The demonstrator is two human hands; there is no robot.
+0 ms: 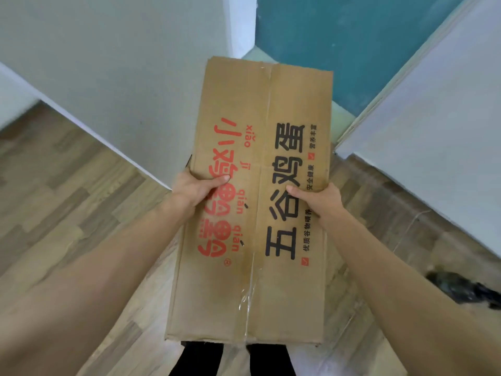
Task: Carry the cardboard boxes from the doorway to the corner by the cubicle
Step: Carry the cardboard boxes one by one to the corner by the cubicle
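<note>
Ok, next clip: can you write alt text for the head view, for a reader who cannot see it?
Two bare hands, the left hand and the right hand, grip opposite long edges of a cardboard box printed with red and black Chinese characters, held out over a wood-pattern floor. Ahead, a white panel and a teal wall meet at a narrow corner.

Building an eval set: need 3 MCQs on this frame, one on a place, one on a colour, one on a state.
1. Where do the hands grip the cardboard box?
A. its two long side edges
B. its far end
C. underneath, out of sight

2. What colour is the large print on the box's left half?
A. black
B. red
C. green

3. What state is the box in?
A. lying on the floor
B. open, flaps up
C. closed and held up

Answers:
1 A: left hand and right hand clamp opposite sides, thumbs on top.
2 B: red characters left of the seam, black ones right.
3 C: taped seam shut, wooden floor below.
</note>
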